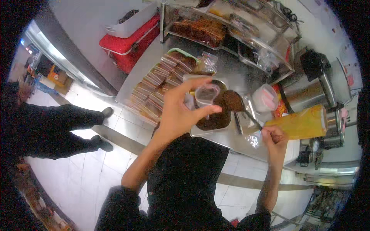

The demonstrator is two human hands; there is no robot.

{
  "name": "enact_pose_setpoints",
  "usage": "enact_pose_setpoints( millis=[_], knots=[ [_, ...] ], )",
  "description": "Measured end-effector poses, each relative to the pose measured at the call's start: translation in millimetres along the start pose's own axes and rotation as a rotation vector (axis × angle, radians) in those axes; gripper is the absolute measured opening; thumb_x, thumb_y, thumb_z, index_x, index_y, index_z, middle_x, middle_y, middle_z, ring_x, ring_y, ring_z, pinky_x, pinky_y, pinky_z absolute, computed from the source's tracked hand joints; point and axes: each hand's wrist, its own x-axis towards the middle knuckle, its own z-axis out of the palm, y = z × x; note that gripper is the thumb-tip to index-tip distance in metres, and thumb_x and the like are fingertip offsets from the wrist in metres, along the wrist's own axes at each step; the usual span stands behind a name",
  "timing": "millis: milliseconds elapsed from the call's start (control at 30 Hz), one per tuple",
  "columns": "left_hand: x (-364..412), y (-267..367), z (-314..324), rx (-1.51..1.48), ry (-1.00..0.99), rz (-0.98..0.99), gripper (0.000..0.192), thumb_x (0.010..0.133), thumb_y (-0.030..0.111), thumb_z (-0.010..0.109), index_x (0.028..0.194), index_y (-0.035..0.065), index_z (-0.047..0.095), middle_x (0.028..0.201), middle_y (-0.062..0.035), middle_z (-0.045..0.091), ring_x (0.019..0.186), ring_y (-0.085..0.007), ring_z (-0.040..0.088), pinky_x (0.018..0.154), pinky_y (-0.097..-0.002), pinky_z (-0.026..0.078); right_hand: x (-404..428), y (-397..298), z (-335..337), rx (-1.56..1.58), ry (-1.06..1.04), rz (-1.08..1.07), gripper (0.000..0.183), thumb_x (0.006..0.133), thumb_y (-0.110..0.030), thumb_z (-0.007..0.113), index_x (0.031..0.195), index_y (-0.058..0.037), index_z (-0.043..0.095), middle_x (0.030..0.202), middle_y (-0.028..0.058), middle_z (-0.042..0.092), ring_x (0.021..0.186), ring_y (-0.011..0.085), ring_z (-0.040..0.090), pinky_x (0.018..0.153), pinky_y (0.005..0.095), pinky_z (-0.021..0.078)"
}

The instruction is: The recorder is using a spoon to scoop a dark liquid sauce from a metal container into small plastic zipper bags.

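In my left hand (pixel 180 111) is a small clear plastic cup (pixel 207 94), held between thumb and fingers above a square container (pixel 196 134) of dark brown food. My right hand (pixel 274 135) grips the dark handle of a ladle (pixel 233 101), whose bowl is full of brown, grainy-looking food and is close to the right of the cup. The cup looks see-through; whether anything lies in it I cannot tell. Left of the container, a green-rimmed tray (pixel 180 51) holds many filled clear packs in rows, partly behind my left hand.
A white tub with pink-and-white contents (pixel 264 98) and a yellow bag (pixel 300 122) stand at the right. Behind is a metal rack (pixel 260 69) with food trays. A red cooler (pixel 130 46) lies beyond the table's left edge. Another person's legs (pixel 66 115) show at the left.
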Motion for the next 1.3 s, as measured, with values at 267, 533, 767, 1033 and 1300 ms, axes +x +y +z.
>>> enact_pose_setpoints(
  millis=[267,533,767,1033,1300],
  knots=[
    [7.6,5.5,11.3,0.093,0.019,0.073,0.061,0.061,0.025,0.086,0.112,0.0024,0.062,0.099,-0.0122,0.068,0.092,-0.022,0.066,0.081,-0.031,0.049,2.9,-43.0,-35.5,-0.031,0.059,-0.107,0.016,0.083,-0.018,0.069,0.09,-0.0038,0.067,0.072,-0.0028,0.057,0.063,0.0051,0.049,0.058,0.0197,0.0392],
    [17.0,33.6,28.7,0.095,-0.049,0.001,0.058,0.062,0.023,0.086,0.109,-0.0014,0.062,0.099,-0.0129,0.069,0.095,-0.0196,0.065,0.086,-0.0314,0.048,11.5,-73.7,-35.9,-0.09,0.045,-0.293,0.015,0.08,-0.008,0.07,0.093,-0.0014,0.067,0.082,0.002,0.062,0.069,0.0073,0.054,0.063,0.0216,0.0437],
    [19.8,25.6,32.5,0.076,-0.066,-0.007,0.055,0.063,0.023,0.086,0.107,-0.0006,0.063,0.098,-0.0123,0.069,0.091,-0.0193,0.065,0.083,-0.032,0.048,11.4,-77.0,-34.9,-0.172,0.066,-0.288,0.013,0.077,-0.003,0.07,0.09,-0.0011,0.068,0.089,0.0049,0.067,0.075,0.0093,0.059,0.068,0.0221,0.0462],
    [19.8,26.9,34.7,0.091,-0.041,0.032,0.055,0.062,0.028,0.086,0.104,-0.0003,0.064,0.095,-0.013,0.069,0.088,-0.0207,0.066,0.082,-0.0322,0.049,13.8,-78.2,-37.8,-0.28,0.081,-0.354,0.012,0.076,-0.005,0.072,0.087,-0.0011,0.068,0.082,0.003,0.064,0.07,0.0081,0.054,0.063,0.0213,0.0429],
    [20.9,33.0,33.2,0.115,-0.023,-0.003,0.057,0.06,0.03,0.087,0.102,-0.0011,0.063,0.094,-0.0145,0.068,0.087,-0.0222,0.066,0.081,-0.0326,0.049,16.8,-75.6,-29.5,-0.322,0.158,-0.453,0.01,0.076,-0.004,0.072,0.086,-0.0019,0.069,0.078,0.0031,0.064,0.067,0.0077,0.053,0.058,0.0211,0.0402]
  ],
)
